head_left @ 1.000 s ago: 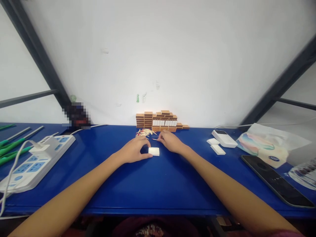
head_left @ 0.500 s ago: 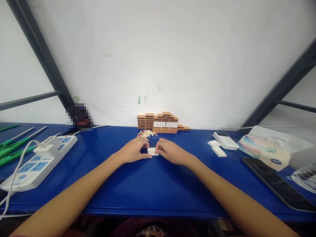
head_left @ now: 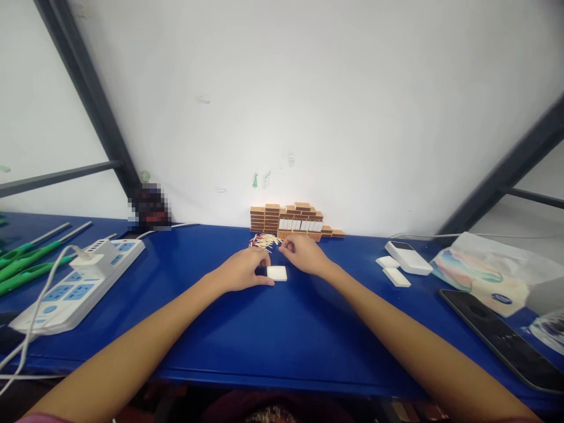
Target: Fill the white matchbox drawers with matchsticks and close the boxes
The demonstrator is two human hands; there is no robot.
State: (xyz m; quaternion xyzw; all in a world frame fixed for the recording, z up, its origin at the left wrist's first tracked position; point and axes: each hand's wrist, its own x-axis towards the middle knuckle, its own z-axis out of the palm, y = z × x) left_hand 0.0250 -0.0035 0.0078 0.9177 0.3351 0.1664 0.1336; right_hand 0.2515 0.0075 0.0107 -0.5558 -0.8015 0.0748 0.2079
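A small white matchbox tray (head_left: 277, 274) lies flat on the blue table. My left hand (head_left: 245, 269) is at its left end, thumb at the near side and fingers at the far side, gripping it. My right hand (head_left: 302, 254) is up and to the right of the tray, at the right edge of a loose pile of matchsticks (head_left: 264, 241). Its thumb and fingertips are pinched together; whether a matchstick is between them is too small to tell. Behind the pile, brown matchboxes (head_left: 264, 218) are stacked against the wall, with a row of white box ends (head_left: 301, 224) among them.
Two more white trays (head_left: 396, 277) lie on the right beside a white device with a dark screen (head_left: 409, 257). A tissue pack (head_left: 480, 270) and a black phone (head_left: 502, 338) are farther right. On the left are a power strip (head_left: 83, 288) with cables and green-handled tools (head_left: 33, 264).
My right hand has left the tray and moved up to the matchstick pile. The left hand stays at the tray. The whole view has shifted slightly.
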